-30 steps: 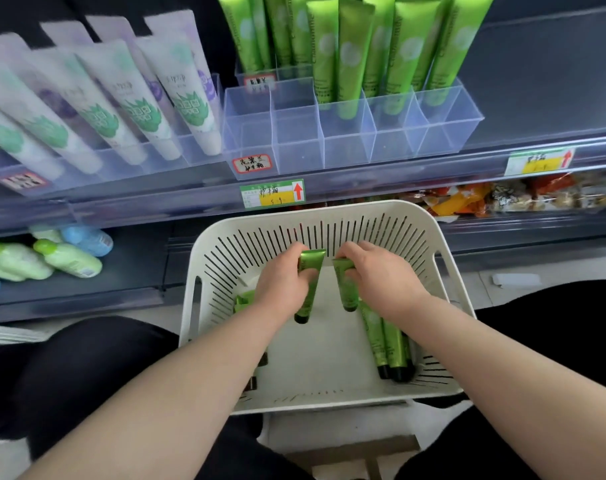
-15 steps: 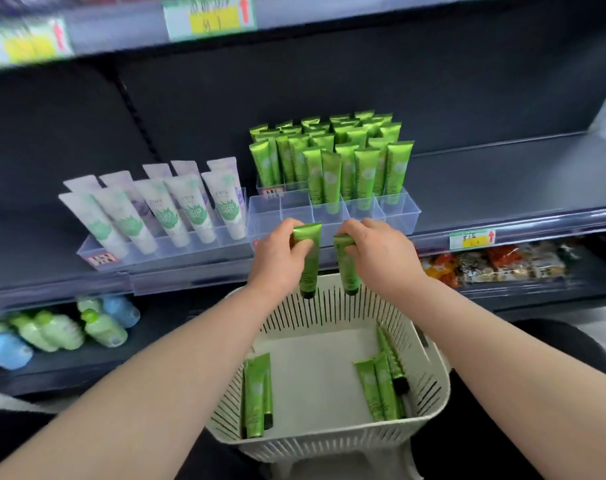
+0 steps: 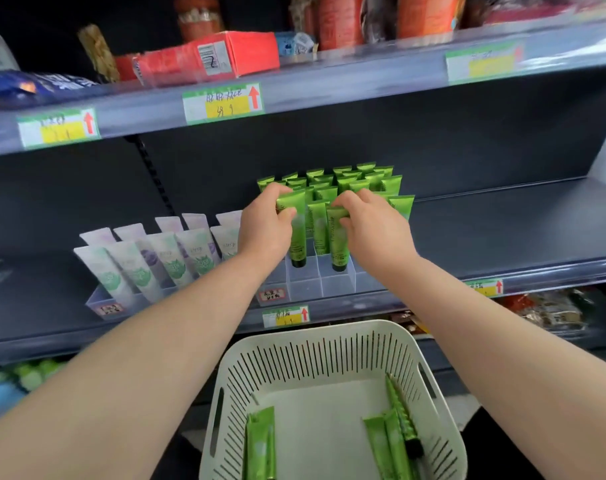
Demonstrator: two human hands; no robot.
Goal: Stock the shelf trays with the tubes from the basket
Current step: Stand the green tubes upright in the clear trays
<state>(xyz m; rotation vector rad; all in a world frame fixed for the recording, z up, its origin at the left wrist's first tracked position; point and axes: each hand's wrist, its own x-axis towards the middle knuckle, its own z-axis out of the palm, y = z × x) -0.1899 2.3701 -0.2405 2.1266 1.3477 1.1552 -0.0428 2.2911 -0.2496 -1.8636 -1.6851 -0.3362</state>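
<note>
My left hand (image 3: pixel 265 221) pinches the flat top of a green tube (image 3: pixel 296 233), cap down, over a front cell of the clear divided tray (image 3: pixel 305 287). My right hand (image 3: pixel 372 225) pinches a second green tube (image 3: pixel 339 242) the same way over the neighbouring cell. Both caps sit just inside the tray's front row. Behind stand several more green tubes (image 3: pixel 360 181) upright in the tray. Below, the white slotted basket (image 3: pixel 329 344) holds green tubes at its left (image 3: pixel 260 445) and right (image 3: pixel 391 441).
A second clear tray of white and purple tubes (image 3: pixel 156 258) stands left of the green ones. The shelf above carries a red box (image 3: pixel 204 58) and price labels (image 3: pixel 223 102). Snack packs (image 3: pixel 543 310) lie on the lower shelf at right, bottles (image 3: pixel 14 382) at lower left.
Both hands lifted a green tube each out of the basket and carried them up and forward to the front row of the tray. The view tilted upward.
</note>
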